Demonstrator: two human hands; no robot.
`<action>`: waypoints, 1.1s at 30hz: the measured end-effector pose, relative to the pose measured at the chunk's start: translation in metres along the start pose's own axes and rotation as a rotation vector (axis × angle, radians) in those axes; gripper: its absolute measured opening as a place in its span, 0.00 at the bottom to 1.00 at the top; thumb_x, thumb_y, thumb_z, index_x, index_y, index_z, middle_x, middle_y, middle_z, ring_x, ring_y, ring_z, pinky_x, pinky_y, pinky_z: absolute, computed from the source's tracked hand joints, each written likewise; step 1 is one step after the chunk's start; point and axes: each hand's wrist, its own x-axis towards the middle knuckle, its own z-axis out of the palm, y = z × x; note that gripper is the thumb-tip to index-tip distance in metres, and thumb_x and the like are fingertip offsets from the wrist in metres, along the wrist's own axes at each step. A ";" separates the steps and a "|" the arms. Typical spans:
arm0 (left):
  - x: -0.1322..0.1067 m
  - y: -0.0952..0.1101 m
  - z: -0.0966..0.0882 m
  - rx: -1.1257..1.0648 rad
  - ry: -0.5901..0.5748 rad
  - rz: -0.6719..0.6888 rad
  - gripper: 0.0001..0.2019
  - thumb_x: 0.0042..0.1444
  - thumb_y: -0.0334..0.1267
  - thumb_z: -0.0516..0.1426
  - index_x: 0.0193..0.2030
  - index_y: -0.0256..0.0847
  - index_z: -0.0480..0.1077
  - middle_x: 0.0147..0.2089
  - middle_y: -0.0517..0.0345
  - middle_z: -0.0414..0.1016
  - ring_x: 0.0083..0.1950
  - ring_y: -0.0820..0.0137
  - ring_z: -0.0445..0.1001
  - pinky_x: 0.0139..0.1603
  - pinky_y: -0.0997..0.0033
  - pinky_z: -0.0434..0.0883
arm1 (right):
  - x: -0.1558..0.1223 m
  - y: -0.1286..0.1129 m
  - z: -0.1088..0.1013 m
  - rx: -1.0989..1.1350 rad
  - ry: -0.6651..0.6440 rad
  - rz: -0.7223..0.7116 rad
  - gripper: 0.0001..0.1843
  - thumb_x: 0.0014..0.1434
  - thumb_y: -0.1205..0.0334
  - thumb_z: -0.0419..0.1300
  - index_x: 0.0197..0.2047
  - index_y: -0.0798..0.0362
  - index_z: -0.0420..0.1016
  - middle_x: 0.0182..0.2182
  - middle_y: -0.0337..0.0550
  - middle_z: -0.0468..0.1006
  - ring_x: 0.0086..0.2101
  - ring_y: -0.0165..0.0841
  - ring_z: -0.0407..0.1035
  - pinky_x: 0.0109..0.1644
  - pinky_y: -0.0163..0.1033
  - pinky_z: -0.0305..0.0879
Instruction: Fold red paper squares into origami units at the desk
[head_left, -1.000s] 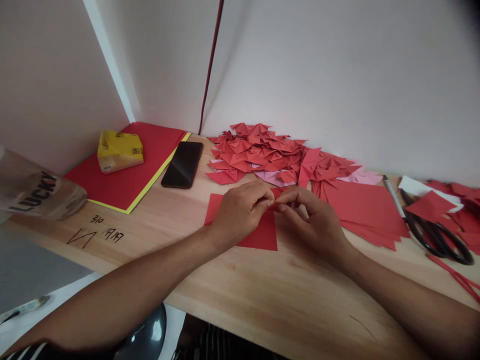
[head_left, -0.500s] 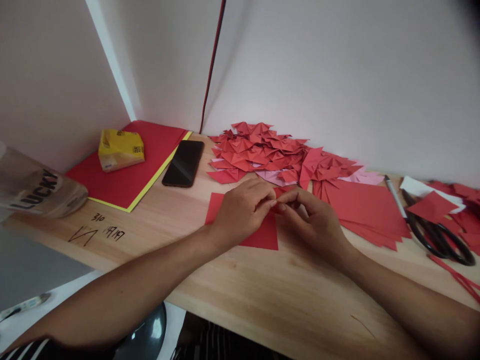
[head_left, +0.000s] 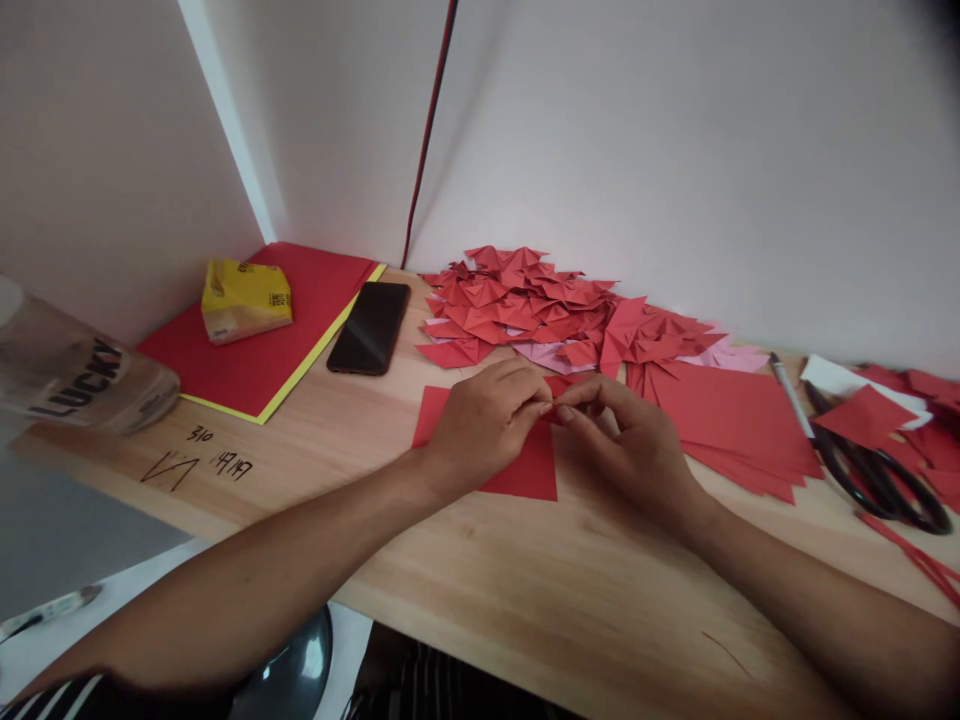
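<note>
My left hand [head_left: 491, 415] and my right hand [head_left: 626, 430] meet over the wooden table, thumbs and forefingers pinched together. Between the fingertips is a small piece of red paper [head_left: 564, 384], mostly hidden by the fingers, so its folds cannot be made out. Under my left hand lies a flat red paper sheet [head_left: 525, 480], partly covered by the hand. Just beyond my hands rises a heap of folded red and pink paper pieces [head_left: 525, 305]. A fanned stack of red paper sheets [head_left: 739, 415] lies right of my right hand.
Black-handled scissors [head_left: 877, 480], a pen [head_left: 790, 390] and red paper scraps [head_left: 941, 450] lie at the right. A phone [head_left: 369, 328], a yellow packet [head_left: 247, 300] on a red folder [head_left: 315, 270], and a clear bottle [head_left: 90, 370] are at the left. A wall stands behind.
My hands stay in almost the same place with the red paper pinched between them. The whole view has shifted very slightly.
</note>
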 end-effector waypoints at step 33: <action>0.003 -0.004 -0.004 0.112 0.038 -0.015 0.04 0.60 0.28 0.57 0.33 0.37 0.71 0.36 0.58 0.75 0.40 0.71 0.72 0.41 0.72 0.67 | -0.008 -0.002 0.000 -0.038 -0.030 -0.022 0.04 0.65 0.63 0.56 0.43 0.49 0.72 0.35 0.41 0.78 0.33 0.32 0.71 0.36 0.39 0.67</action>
